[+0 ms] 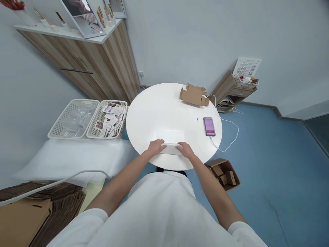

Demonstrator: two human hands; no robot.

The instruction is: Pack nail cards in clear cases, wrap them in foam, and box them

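A thin white sheet (170, 149), perhaps packing foam, lies near the front edge of the round white table (144, 113). Its near part is folded over, and a paler flat part stretches away beyond the fold. At the left end of the fold, my left hand (156, 146) grips it with thumb and fingers. My right hand (185, 150) holds the opposite end in the same way. Whether anything lies inside the fold is hidden. Toward the back right of the table is an unfolded brown cardboard box (194, 94).
A phone with a purple screen (209, 127) sits at the right, its white cable (236, 132) looping off the table. Left are baskets of clear plastic (58, 125) and printed cards (88, 132). A carton (235, 185) with small boxes stands on the floor. Flat cardboard (23, 219) is stacked lower left.
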